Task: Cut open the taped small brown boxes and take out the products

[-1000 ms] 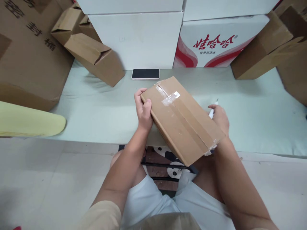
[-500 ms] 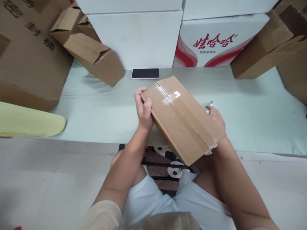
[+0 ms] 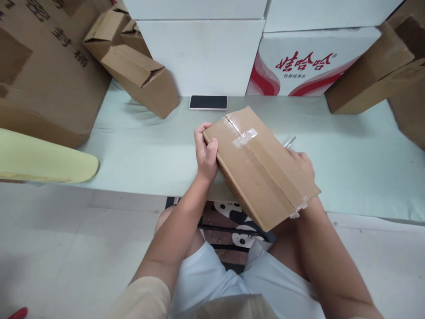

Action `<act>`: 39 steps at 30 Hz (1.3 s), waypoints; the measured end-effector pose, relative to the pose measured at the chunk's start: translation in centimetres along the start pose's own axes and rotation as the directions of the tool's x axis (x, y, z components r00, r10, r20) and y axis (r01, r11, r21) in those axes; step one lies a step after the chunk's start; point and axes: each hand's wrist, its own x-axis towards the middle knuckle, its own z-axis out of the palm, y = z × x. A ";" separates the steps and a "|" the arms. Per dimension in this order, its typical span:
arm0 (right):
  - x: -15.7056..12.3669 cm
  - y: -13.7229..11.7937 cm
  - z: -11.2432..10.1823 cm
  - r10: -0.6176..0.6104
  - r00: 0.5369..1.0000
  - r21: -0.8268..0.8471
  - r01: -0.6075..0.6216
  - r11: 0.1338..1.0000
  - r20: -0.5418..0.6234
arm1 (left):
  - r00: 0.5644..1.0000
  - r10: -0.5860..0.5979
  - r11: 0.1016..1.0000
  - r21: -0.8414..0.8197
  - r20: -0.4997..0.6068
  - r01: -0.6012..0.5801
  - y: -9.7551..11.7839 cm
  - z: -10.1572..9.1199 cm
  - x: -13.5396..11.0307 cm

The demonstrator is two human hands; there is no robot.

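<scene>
A taped brown cardboard box (image 3: 262, 168) is held up at a slant over the table's near edge and my lap. My left hand (image 3: 207, 150) is closed on its upper left corner, thumb on the near side and fingers round the far one. At the box's right side is my right hand (image 3: 303, 164), partly hidden behind it, with its fingers curled. A slim, pale silvery tool (image 3: 290, 141) sticks out past those fingers; its exact kind is hard to make out. Clear tape crosses the box's seam, and loose tape ends show at its lower right edge.
A phone (image 3: 208, 103) lies on the green-covered table (image 3: 149, 146), before stacked white cartons (image 3: 202, 57). Brown boxes stand at back left (image 3: 142, 79) and right (image 3: 368, 79). A yellow-green roll-like object (image 3: 49, 157) lies along the left edge.
The whole view has shifted slightly, so things appear further right. The tool's tip now shows at a different angle beside the box. Both hands stay at the box.
</scene>
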 end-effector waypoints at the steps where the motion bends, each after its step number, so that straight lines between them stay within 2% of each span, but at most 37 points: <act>1: -0.3 -0.4 -0.3 0.011 0.995 0.108 0.000 0.994 -0.100 | 1.000 0.003 1.000 0.005 0.000 -0.003 0.0 0.0 0.0; 3: -1.2 -1.6 -0.7 0.056 0.958 0.295 0.031 0.955 -0.281 | 1.000 0.008 1.000 0.014 0.003 -0.008 0.1 0.1 0.1; 4: -1.8 -2.3 -0.9 0.061 0.941 0.373 0.073 0.925 -0.334 | 1.000 0.007 1.000 0.015 0.007 -0.007 0.2 0.1 0.1; 6: -3.1 -3.9 -1.1 0.022 0.937 0.515 0.172 0.840 -0.349 | 1.000 -0.001 1.000 0.011 0.017 0.001 0.3 0.2 0.2; 9: -4.6 -5.8 -0.8 -0.129 0.931 0.652 0.334 0.680 -0.342 | 1.000 -0.024 1.000 -0.010 0.014 0.025 0.5 0.3 0.1; 12: -5.1 -6.5 -0.2 -0.228 0.886 0.617 0.447 0.647 -0.403 | 0.999 -0.044 0.999 -0.018 0.007 0.045 0.5 0.2 -0.1; 15: -5.0 -5.9 -0.1 -0.255 0.832 0.522 0.516 0.679 -0.492 | 1.000 -0.029 1.000 0.006 0.000 0.029 0.3 0.2 0.1; 17: -4.7 -5.4 -0.5 -0.239 0.801 0.387 0.497 0.777 -0.548 | 1.000 -0.001 0.999 0.037 -0.018 0.002 -0.1 0.1 0.3; 19: -4.2 -5.1 -1.0 -0.148 0.801 0.269 0.360 0.893 -0.580 | 0.998 0.038 0.995 0.089 -0.050 -0.034 -0.5 0.1 0.7; 21: -3.8 -4.9 -1.4 -0.025 0.813 0.248 0.206 0.947 -0.582 | 0.993 0.079 0.987 0.144 -0.082 -0.067 -0.9 0.2 0.9; 23: -3.6 -4.9 -1.5 0.034 0.821 0.273 0.150 0.950 -0.570 | 0.988 0.112 0.980 0.174 -0.106 -0.092 -1.1 0.3 0.9; 25: -3.7 -4.8 -1.1 0.047 0.835 0.324 0.160 0.932 -0.548 | 0.982 0.138 0.978 0.173 -0.129 -0.115 -1.0 0.4 0.7; 30: -4.5 -4.4 0.2 0.028 0.895 0.585 0.268 0.766 -0.446 | 0.952 0.224 0.962 0.206 -0.207 -0.182 -0.6 0.2 0.3; 32: -4.5 -4.2 0.4 0.015 0.884 0.574 0.291 0.765 -0.467 | 0.944 0.242 0.955 0.226 -0.225 -0.191 -0.7 0.0 0.5; 36: -4.4 -3.9 0.3 -0.098 0.842 0.407 0.355 0.842 -0.530 | 0.951 0.218 0.961 0.218 -0.218 -0.170 -0.6 0.0 1.1; 39: -4.6 -3.7 0.5 -0.212 0.805 0.355 0.458 0.815 -0.554 | 0.958 0.193 0.964 0.222 -0.210 -0.145 0.0 0.3 1.4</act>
